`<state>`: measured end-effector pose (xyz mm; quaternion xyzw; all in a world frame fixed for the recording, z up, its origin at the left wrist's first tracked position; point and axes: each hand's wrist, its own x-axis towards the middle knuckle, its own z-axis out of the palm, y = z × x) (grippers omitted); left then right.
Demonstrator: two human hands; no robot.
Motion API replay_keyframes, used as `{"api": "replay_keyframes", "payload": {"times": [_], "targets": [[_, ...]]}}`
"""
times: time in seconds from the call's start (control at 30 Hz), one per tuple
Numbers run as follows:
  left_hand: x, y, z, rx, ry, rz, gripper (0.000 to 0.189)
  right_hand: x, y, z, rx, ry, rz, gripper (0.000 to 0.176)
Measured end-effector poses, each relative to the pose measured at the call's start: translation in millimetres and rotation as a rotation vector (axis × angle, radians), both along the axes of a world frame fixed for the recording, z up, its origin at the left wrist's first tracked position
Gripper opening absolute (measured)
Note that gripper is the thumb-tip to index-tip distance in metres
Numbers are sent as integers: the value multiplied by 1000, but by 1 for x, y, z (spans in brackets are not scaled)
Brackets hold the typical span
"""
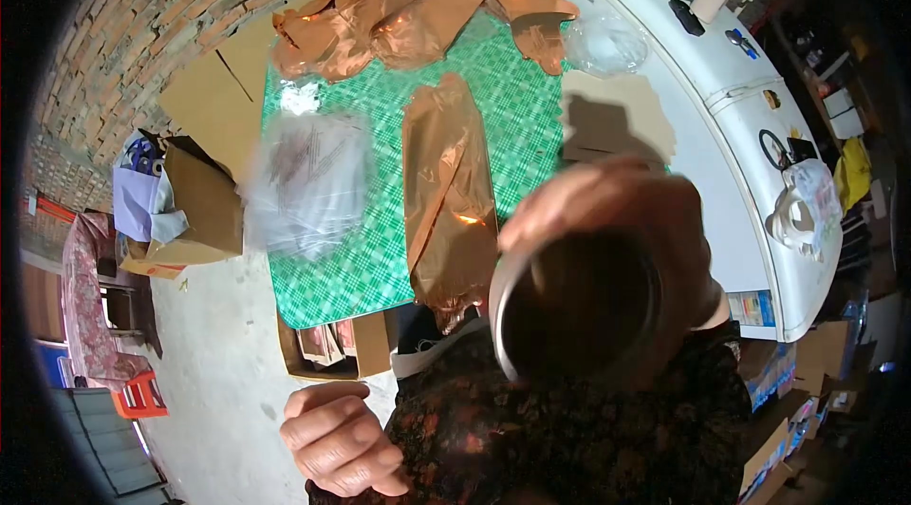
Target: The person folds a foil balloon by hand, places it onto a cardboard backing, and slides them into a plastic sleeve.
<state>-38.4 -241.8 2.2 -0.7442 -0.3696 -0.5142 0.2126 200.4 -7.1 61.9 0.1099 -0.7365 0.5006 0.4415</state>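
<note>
My right hand [655, 230] is wrapped around a cup [581, 310] with a pale rim, held up close to the camera. The cup's inside is dark, and both cup and hand are blurred. Low in the view, my left hand [342, 440] is curled into a loose fist in front of my dark patterned sleeve, with no object showing in it. Beyond the hands, a long folded piece of copper-coloured film [448, 192] lies on the green checked table cover [527, 125]. To its left is a stack of clear plastic bags [313, 184].
More copper-coloured film [418, 21] is heaped along the table's far edge. Cardboard [617, 111] lies at the right, beside a white fridge lying on its side [735, 116]. An open cardboard box [199, 201] stands at the left; another box [375, 344] sits under the table.
</note>
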Motion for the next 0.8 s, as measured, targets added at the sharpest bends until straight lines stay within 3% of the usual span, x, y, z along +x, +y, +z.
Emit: {"api": "replay_keyframes", "payload": {"times": [0.1, 0.2, 0.27, 0.33, 0.37, 0.57, 0.67, 0.8], "targets": [[-4, 12, -2, 82, -26, -34, 46, -19, -57, 19, -165, 91, -187, 52], [0, 17, -4, 134, -91, -1, 33, -20, -70, 38, -199, 151, -226, 30], [-6, 18, -7, 153, -77, 70, 25, -24, -50, 28, -17, 293, -52, 38], [-21, 8, -23, 199, -48, 190, 23, -36, -21, -4, 209, 500, 131, 61], [-30, 4, -24, 149, -27, 105, 20, -41, -16, -11, 271, 591, 174, 68], [-45, 8, -33, 174, 12, 98, 23, -60, -79, 15, -104, 822, -288, 38], [-51, 5, -48, 158, -4, 50, 20, -56, -76, 23, -80, 802, -289, 39], [0, 25, -3, -4, -112, 210, 17, -46, -67, 26, -29, 769, -272, 41]]}}
